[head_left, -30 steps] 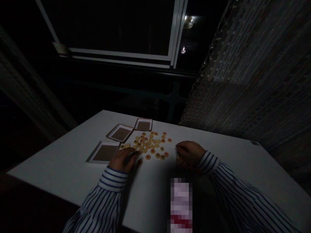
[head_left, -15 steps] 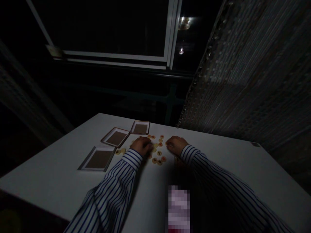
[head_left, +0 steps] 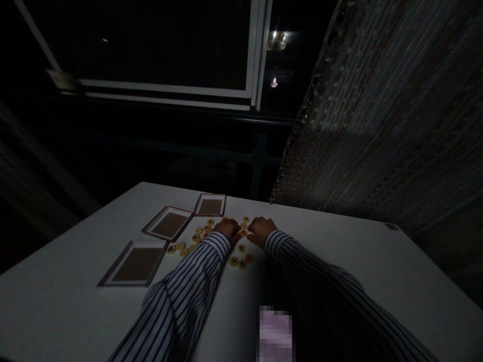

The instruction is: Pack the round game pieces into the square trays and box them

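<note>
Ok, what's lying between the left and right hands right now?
In the head view, a few round pale pieces, some marked red, lie on the white table between the left hand and the right hand.

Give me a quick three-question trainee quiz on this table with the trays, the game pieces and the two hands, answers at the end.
1. How many shallow rectangular trays lie on the white table?
2. True or false: the left hand is closer to the trays than the right hand.
3. What shape are the game pieces?
a) square
b) round
c) triangular

Key: 1. three; 2. true; 3. b
</note>
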A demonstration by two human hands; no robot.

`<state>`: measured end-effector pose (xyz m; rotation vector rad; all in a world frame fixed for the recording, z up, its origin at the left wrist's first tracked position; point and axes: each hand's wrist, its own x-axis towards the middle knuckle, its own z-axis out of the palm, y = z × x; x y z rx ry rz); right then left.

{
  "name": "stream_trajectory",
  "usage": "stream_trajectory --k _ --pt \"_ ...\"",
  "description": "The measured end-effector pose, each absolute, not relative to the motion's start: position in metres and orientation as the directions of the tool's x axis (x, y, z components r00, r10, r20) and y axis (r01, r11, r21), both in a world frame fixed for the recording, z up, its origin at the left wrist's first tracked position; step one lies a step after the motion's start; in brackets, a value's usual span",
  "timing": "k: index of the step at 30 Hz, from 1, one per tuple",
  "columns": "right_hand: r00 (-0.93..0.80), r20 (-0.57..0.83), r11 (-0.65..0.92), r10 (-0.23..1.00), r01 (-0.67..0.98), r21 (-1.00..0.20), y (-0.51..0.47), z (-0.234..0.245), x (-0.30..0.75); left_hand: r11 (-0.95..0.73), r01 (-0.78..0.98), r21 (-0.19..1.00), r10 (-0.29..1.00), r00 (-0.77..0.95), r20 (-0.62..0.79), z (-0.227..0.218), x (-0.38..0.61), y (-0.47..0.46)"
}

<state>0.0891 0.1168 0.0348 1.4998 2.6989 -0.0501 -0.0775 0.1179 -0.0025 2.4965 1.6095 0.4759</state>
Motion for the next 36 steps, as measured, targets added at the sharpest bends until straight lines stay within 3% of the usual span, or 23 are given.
stream_trajectory --k 14,27,33,36 --pt "-0.539 -0.061 0.541 0.840 0.841 0.014 0.124 0.026 0.082 -0.388 0.897 0.214 0.922 0.376 0.092 -0.005 -0.072 0.124" --pt "-0.556 0.056 0.557 0.829 0.830 -0.018 0.116 0.042 0.087 -0.461 0.849 0.256 0.885 0.418 0.206 0.017 -0.072 0.116" --pt "-0.578 0.156 0.594 0.801 0.799 -0.094 0.108 0.056 0.101 -0.461 0.825 0.328 0.880 0.377 0.290 0.032 -0.068 0.106" --pt "-0.567 0.206 0.600 0.798 0.781 -0.175 0.103 0.060 0.109 -0.456 0.767 0.452 0.885 0.337 0.321 0.037 -0.063 0.097"
